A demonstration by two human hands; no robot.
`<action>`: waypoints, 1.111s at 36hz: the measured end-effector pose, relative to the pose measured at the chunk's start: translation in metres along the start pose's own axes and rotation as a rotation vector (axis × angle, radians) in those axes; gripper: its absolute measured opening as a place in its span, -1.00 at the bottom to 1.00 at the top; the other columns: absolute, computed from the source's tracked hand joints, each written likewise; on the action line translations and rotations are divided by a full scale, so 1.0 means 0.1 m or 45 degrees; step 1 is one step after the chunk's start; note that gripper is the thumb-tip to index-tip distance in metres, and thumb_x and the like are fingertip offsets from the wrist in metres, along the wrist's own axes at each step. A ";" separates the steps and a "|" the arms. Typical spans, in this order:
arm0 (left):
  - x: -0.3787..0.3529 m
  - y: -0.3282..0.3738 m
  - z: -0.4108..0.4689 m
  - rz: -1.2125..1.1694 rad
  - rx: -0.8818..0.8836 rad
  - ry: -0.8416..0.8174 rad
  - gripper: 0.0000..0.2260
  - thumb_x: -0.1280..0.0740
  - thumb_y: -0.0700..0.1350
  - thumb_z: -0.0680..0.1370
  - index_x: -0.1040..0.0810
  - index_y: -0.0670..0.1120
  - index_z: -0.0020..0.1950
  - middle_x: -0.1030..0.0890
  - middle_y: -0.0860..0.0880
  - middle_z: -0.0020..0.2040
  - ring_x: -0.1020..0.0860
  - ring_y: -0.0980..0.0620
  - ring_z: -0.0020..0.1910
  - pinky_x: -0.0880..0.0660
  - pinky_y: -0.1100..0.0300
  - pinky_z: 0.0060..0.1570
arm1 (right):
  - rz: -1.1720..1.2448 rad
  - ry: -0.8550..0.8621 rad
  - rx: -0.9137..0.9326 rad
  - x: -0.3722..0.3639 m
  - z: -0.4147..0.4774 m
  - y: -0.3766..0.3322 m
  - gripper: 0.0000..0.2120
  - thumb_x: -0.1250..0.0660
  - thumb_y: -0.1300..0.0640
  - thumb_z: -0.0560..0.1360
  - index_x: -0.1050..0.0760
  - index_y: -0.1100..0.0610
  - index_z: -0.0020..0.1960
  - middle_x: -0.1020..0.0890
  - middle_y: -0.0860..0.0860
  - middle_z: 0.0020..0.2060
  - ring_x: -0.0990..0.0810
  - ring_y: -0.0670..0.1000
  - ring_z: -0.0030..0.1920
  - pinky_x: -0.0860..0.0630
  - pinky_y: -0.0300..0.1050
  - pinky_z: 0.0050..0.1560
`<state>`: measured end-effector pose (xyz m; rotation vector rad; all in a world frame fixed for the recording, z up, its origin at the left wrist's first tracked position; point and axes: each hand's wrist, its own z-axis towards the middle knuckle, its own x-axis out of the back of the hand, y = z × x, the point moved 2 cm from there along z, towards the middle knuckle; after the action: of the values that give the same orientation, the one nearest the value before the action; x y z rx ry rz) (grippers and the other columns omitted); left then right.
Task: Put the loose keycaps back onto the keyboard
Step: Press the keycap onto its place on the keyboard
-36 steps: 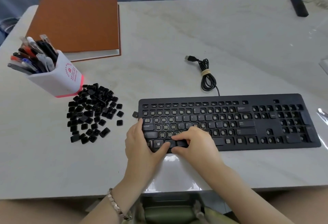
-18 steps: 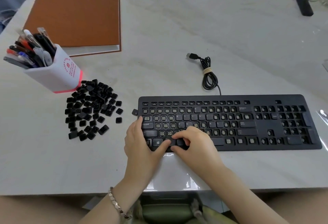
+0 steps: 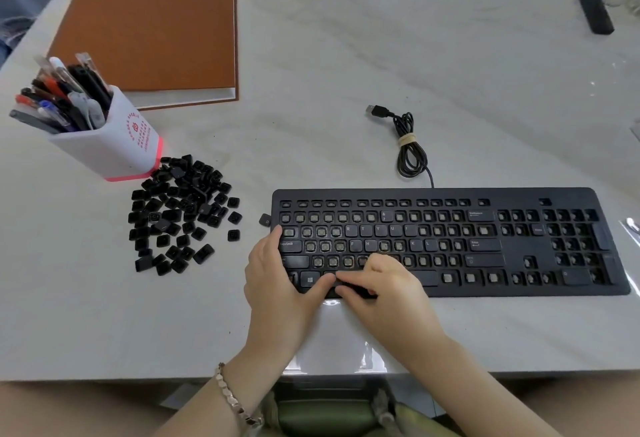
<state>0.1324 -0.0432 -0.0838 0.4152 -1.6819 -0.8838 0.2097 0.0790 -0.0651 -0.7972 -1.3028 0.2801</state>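
Currently the left hand (image 3: 277,280) rests relaxed on the keyboard (image 3: 512,273), at its left end, with the thumb on the bottom row. Right hand (image 3: 384,291) is curled over that row, hiding the keys; cannot tell if it grips a cap. Keycaps (image 3: 180,214) are heaped on the desk (image 3: 346,55) left of the keyboard, with a stray cap (image 3: 265,220) at its corner. Pen cup (image 3: 104,149) stands just beside the heap, notebook (image 3: 149,34) behind it; coiled cable (image 3: 410,152) lies behind the keyboard.

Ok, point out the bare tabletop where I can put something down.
Free: the wide stretch behind the keyboard, between cable and black bar; the near-left corner in front of the keycaps. Crowded: pen cup to keycaps, and the keyboard's front left, where left hand and right hand work.
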 end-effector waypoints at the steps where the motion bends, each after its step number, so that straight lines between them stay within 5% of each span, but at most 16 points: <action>1: 0.00 0.00 0.00 -0.006 0.004 -0.003 -0.16 -0.55 -0.05 0.31 -0.19 -0.09 0.48 -0.32 -0.06 0.37 -0.22 0.04 0.36 -0.12 0.23 0.24 | -0.041 0.006 0.068 0.01 -0.01 -0.01 -0.81 -0.31 0.02 0.42 -0.67 0.05 -0.11 -0.33 -0.11 -0.43 -0.33 -0.12 -0.36 -0.32 -0.30 -0.40; 6: 0.01 0.03 0.00 -0.007 0.009 -0.009 -0.18 -0.54 -0.04 0.33 -0.19 -0.09 0.48 -0.31 -0.05 0.37 -0.22 0.03 0.36 -0.14 0.20 0.26 | -0.224 0.058 0.272 0.00 -0.04 0.01 -0.73 -0.21 0.07 0.48 -0.67 0.12 -0.16 -0.34 -0.01 -0.47 -0.35 0.01 -0.45 -0.32 -0.18 -0.51; 16: -0.02 0.01 -0.05 0.049 -0.011 0.040 -0.22 -0.52 -0.05 0.34 -0.21 -0.06 0.47 -0.33 -0.05 0.39 -0.26 0.02 0.35 -0.16 0.16 0.25 | -0.365 0.020 0.317 -0.05 -0.10 0.04 -0.73 -0.20 0.06 0.46 -0.66 0.09 -0.06 -0.39 -0.03 -0.46 -0.41 0.02 -0.44 -0.30 -0.20 -0.43; 20: -0.01 0.04 -0.02 0.070 0.008 -0.016 -0.21 -0.51 -0.10 0.37 -0.17 -0.09 0.49 -0.30 -0.07 0.40 -0.22 -0.02 0.38 -0.16 0.10 0.28 | -0.219 -0.105 0.176 0.00 -0.10 0.06 -0.67 -0.16 0.02 0.46 -0.64 0.06 0.04 -0.38 -0.08 -0.42 -0.40 -0.06 -0.37 -0.31 -0.25 -0.35; 24: 0.00 0.08 -0.03 0.089 0.032 -0.064 -0.25 -0.44 -0.13 0.43 -0.10 -0.12 0.51 -0.22 -0.08 0.45 -0.16 -0.02 0.42 -0.12 0.03 0.35 | 0.173 -0.243 -0.142 0.19 -0.12 0.07 -0.64 -0.06 0.22 0.56 -0.45 0.10 0.30 -0.38 -0.17 -0.21 -0.36 -0.24 -0.07 -0.28 -0.47 -0.03; 28: -0.01 0.12 -0.04 0.154 0.009 -0.045 -0.34 -0.37 -0.19 0.47 -0.13 -0.18 0.49 -0.19 -0.17 0.47 -0.13 -0.11 0.46 -0.11 -0.09 0.42 | 0.347 -0.200 -0.343 0.42 -0.18 0.24 -0.60 -0.05 0.38 0.56 -0.48 -0.01 0.16 -0.49 -0.16 -0.10 -0.40 -0.35 -0.02 -0.27 -0.57 -0.05; 32: -0.05 0.19 -0.06 0.174 -0.142 -0.026 -0.44 -0.35 -0.21 0.49 -0.24 -0.17 0.46 -0.11 -0.17 0.50 -0.06 -0.11 0.49 0.05 0.06 0.42 | 0.470 -0.075 -0.434 0.64 -0.22 0.47 -0.63 -0.19 0.33 0.55 -0.44 -0.17 0.03 -0.60 -0.22 -0.08 -0.54 -0.29 -0.15 -0.41 -0.50 -0.12; 40: -0.22 0.28 0.00 0.230 -0.513 -0.128 -0.60 -0.28 -0.17 0.49 -0.43 -0.15 0.34 -0.33 -0.13 0.43 -0.08 0.05 0.45 -0.05 0.01 0.38 | 0.531 0.124 -0.566 0.91 -0.24 0.79 -0.69 -0.36 0.30 0.45 -0.41 -0.08 -0.01 -0.62 -0.11 -0.06 -0.63 -0.12 -0.20 -0.54 -0.30 -0.09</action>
<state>0.1438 -0.0098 -0.0781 -0.0543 -1.5536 -1.0907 0.2762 0.1815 -0.0503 -1.4482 -1.1106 0.2800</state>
